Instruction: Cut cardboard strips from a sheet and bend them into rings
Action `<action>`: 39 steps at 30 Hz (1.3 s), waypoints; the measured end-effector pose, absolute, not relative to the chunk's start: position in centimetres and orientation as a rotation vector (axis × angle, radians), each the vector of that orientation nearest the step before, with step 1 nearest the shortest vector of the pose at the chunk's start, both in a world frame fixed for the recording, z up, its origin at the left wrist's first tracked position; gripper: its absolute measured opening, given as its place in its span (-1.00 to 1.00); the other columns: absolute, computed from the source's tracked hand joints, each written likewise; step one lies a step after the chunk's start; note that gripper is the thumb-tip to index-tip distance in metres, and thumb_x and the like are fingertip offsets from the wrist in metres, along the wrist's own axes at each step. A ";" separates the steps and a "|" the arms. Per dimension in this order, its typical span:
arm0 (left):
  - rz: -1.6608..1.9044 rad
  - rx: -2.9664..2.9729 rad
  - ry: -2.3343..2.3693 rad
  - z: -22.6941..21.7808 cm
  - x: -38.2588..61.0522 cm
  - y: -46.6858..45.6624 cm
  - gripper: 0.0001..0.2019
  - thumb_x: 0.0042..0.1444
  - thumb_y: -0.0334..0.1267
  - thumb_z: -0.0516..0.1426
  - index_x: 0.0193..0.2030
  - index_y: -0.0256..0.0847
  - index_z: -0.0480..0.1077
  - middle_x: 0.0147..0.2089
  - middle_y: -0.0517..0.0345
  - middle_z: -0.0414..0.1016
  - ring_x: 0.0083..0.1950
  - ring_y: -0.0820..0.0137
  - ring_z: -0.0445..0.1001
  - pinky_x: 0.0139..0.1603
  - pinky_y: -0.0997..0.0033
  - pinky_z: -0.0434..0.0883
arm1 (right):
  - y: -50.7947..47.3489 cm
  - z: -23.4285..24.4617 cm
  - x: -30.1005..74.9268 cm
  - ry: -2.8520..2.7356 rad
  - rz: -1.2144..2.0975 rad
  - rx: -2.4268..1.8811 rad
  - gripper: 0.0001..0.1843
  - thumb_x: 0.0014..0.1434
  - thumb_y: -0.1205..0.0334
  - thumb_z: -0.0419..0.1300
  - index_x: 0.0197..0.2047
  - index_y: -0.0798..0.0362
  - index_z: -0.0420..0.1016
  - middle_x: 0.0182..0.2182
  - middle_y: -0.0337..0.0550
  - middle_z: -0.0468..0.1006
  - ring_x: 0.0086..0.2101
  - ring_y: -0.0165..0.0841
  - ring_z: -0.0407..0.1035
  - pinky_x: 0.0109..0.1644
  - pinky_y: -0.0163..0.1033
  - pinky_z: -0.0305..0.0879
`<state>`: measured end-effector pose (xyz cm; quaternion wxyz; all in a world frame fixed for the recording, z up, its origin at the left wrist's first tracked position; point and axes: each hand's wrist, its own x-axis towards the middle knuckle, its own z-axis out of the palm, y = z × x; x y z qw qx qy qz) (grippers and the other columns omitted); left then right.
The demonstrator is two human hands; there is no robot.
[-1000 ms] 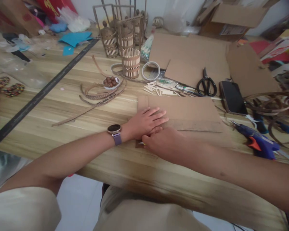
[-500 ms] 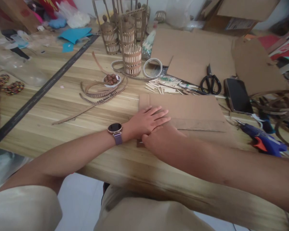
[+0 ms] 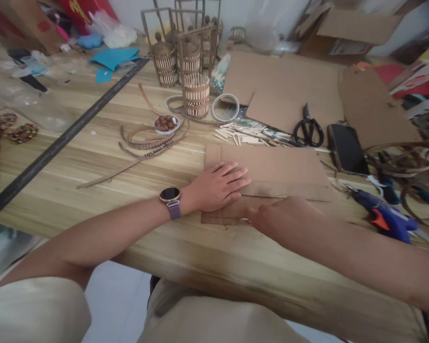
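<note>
A piece of brown cardboard (image 3: 286, 164) lies flat on the table, with a raised strip or fold line running across it. My left hand (image 3: 218, 186), a watch on its wrist, rests on its left part with the fingers spread. My right hand (image 3: 275, 209) is curled low over the cardboard's near edge, to the right of my left hand and apart from it. A small pale sliver shows by the right fingertips; what they hold, if anything, is hidden.
Beyond the cardboard lie loose matchsticks (image 3: 241, 133), scissors (image 3: 308, 128) and a phone (image 3: 347, 148). A blue glue gun (image 3: 382, 212) sits at right. Stick lanterns (image 3: 196, 97), a tape roll (image 3: 226, 107), a bowl of brown beads (image 3: 166, 124) and a long dark ruler (image 3: 75, 126) stand farther off.
My right hand has slid to the right along the cardboard's near edge, away from my left hand. The left hand stays flat in the same spot on the cardboard.
</note>
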<state>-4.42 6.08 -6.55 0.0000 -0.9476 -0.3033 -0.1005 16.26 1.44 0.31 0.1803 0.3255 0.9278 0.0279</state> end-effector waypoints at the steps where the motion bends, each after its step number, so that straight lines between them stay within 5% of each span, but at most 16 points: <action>1: -0.317 -2.983 -0.961 -6.5 -4.4 6.1 -0.53 0.46 -0.10 -0.13 0.40 -0.22 0.20 0.48 0.02 0.15 0.48 0.10 0.08 0.42 0.04 0.08 | 1.7 0.6 17.0 2.583 0.070 0.907 -0.76 0.14 0.48 0.19 -0.24 -0.06 0.55 -0.57 -0.24 0.60 -0.65 -0.35 0.35 -0.57 -0.24 -0.08; 3: -0.316 -3.000 -0.974 -6.5 -4.4 6.1 -0.53 0.46 -0.11 -0.11 0.40 -0.23 0.20 0.48 0.01 0.15 0.48 0.11 0.08 0.42 0.03 0.08 | 2.5 1.5 18.3 2.543 0.047 0.931 -0.82 0.29 0.26 0.12 -0.19 -0.10 0.55 -0.54 -0.23 0.61 -0.62 -0.31 0.38 -0.56 -0.23 -0.08; 8: -0.292 -3.041 -0.974 -5.9 -4.2 7.4 -0.52 0.44 -0.10 -0.05 0.38 -0.30 0.21 0.43 -0.04 0.26 0.42 0.15 0.18 0.35 0.11 0.22 | 5.7 3.2 19.8 2.540 0.209 1.364 -0.57 0.39 -0.07 -0.08 -0.09 0.00 0.50 -0.37 -0.08 0.63 -0.49 -0.23 0.45 -0.51 -0.25 -0.01; 13: -0.264 -2.917 -1.046 -4.2 -3.4 7.9 -0.69 0.39 -0.29 0.02 0.19 -0.32 0.40 0.19 -0.11 0.49 0.18 0.20 0.44 0.20 0.15 0.37 | 9.5 0.9 19.6 2.437 0.389 1.553 -0.57 0.42 0.06 -0.09 0.17 0.09 0.37 -0.08 0.11 0.59 -0.26 -0.13 0.51 -0.35 -0.22 0.18; 17: -0.336 -2.792 -1.027 -3.1 -3.7 5.4 -0.72 0.37 -0.28 0.07 0.11 -0.36 0.45 0.22 -0.14 0.47 0.35 0.05 0.29 0.41 -0.09 0.11 | 8.5 -0.5 20.1 2.575 0.553 1.496 -0.53 0.37 0.09 0.04 0.22 0.19 0.34 -0.01 0.19 0.56 -0.05 -0.04 0.45 -0.02 -0.08 0.25; 19: -0.353 -2.845 -0.967 -3.0 -4.6 3.5 -0.67 0.37 -0.19 0.07 0.15 -0.33 0.43 0.26 -0.11 0.44 0.35 0.07 0.29 0.42 -0.05 0.13 | 6.1 -0.5 21.4 2.739 0.621 1.383 -0.57 0.39 0.09 0.03 0.18 0.17 0.40 -0.02 0.17 0.56 -0.03 -0.05 0.43 0.05 -0.06 0.23; 23: -0.292 -2.943 -0.969 -3.8 -6.6 0.8 -0.55 0.30 0.01 0.14 0.14 -0.31 0.46 0.29 -0.18 0.42 0.34 0.00 0.31 0.34 -0.06 0.26 | 1.2 -0.9 25.1 2.940 0.336 1.061 -0.60 0.40 0.00 0.01 0.12 0.00 0.49 -0.06 0.01 0.61 -0.09 -0.15 0.48 0.00 -0.08 0.32; 29: -0.125 -2.989 -0.956 -4.7 -7.2 1.4 -0.35 0.20 0.17 0.17 0.23 -0.33 0.40 0.31 -0.26 0.39 0.33 0.01 0.34 0.30 0.07 0.32 | 0.5 -2.5 28.8 2.884 0.210 1.066 -0.57 0.39 0.10 0.04 0.21 0.11 0.45 0.12 0.12 0.55 0.04 -0.14 0.49 -0.03 -0.13 0.45; 36: -0.026 -2.972 -0.871 -3.5 -6.6 2.0 -0.41 0.21 0.14 0.19 0.16 -0.33 0.44 0.25 -0.24 0.44 0.25 0.06 0.42 0.23 0.15 0.36 | -0.3 -4.0 29.0 2.920 0.759 0.690 -0.57 0.25 0.56 0.00 0.15 0.33 0.44 0.03 0.31 0.58 -0.01 -0.12 0.54 -0.11 -0.14 0.48; 39: -0.010 -2.909 -0.929 -2.4 -5.7 1.2 -0.39 0.18 0.18 0.19 0.16 -0.30 0.44 0.19 -0.22 0.49 0.16 0.05 0.48 0.10 0.13 0.44 | -0.8 -4.1 29.0 2.934 0.948 0.595 -0.58 0.23 0.58 0.01 0.13 0.38 0.42 -0.01 0.33 0.60 -0.04 -0.12 0.55 -0.11 -0.13 0.48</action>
